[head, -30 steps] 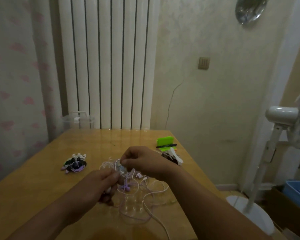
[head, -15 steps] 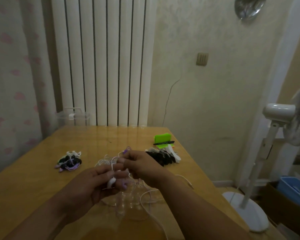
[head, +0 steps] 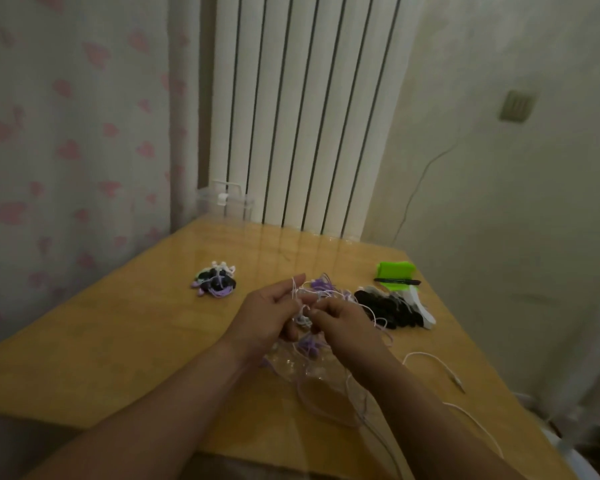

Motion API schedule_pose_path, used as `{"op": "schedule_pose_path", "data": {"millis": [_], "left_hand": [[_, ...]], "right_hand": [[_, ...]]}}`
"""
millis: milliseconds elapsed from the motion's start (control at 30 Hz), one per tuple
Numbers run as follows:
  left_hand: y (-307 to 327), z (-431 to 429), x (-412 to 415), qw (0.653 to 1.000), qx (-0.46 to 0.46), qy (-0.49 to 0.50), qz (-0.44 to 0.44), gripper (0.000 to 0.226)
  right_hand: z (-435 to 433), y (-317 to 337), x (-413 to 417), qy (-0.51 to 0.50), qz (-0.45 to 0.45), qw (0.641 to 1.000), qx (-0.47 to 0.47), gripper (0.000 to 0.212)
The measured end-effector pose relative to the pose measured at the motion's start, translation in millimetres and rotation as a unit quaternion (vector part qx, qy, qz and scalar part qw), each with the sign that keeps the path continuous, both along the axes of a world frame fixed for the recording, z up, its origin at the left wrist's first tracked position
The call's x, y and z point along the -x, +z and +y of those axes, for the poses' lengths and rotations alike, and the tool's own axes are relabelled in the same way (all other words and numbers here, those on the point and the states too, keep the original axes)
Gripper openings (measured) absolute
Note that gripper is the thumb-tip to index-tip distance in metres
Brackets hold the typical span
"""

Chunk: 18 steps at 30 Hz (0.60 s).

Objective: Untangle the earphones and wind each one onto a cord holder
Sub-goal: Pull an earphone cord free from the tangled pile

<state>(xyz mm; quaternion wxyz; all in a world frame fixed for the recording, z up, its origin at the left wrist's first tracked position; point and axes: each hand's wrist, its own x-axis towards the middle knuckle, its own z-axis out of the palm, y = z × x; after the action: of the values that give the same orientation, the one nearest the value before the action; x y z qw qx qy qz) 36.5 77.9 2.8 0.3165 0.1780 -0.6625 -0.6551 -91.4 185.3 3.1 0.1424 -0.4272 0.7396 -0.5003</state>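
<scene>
Grip on the knot: your left hand (head: 267, 317) and your right hand (head: 347, 323) meet close above the table (head: 118, 341), each pinching thin strands of the tangled earphones (head: 321, 291), white and purple cords bunched between the fingertips. Loose loops hang below the hands onto a sheet of clear plastic (head: 302, 370). One white cord (head: 426, 356) trails off to your right and ends in a plug (head: 459, 383) lying on the table. Beyond the right hand, near the far right edge, lies a heap of black cord holders (head: 388, 310), apparently unused. Well apart to the left sits a small finished bundle (head: 215, 284), black holders with white and purple cord wound round them. Progress, as judged: a few earphones appear wound and set aside; the mass in your hands is not yet separated, so untangling is the step in hand and most of the winding remains. Behind the heap rest a green block (head: 395, 270) and a black pen (head: 397, 281).
</scene>
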Motion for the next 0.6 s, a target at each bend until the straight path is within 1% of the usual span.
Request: {"op": "schedule_pose_path", "data": {"millis": [67,200,300,433,567,600], "left_hand": [[-1,-2,5,1.000,0.011,0.002,0.002,0.051],[3,-18,19,0.999,0.045,0.007,0.012,0.047],[10,-34,32,0.996,0.084,0.010,0.005,0.042],[7,-54,52,0.995,0.099,0.009,-0.004,0.039],[-4,-71,65,0.976,0.211,0.020,-0.046,0.045],[-5,-71,66,0.973,0.225,0.014,-0.051,0.045]], "right_hand": [[-3,1,0,0.002,0.020,1.000,-0.001,0.019],[-10,9,9,0.001,0.073,0.997,-0.005,0.021],[-23,21,22,-0.011,0.120,0.993,-0.010,0.021],[-43,21,33,-0.012,0.188,0.982,-0.034,0.018],[-53,14,47,-0.029,0.239,0.969,-0.048,0.021],[-51,14,48,-0.031,0.248,0.967,-0.049,0.021]]}}
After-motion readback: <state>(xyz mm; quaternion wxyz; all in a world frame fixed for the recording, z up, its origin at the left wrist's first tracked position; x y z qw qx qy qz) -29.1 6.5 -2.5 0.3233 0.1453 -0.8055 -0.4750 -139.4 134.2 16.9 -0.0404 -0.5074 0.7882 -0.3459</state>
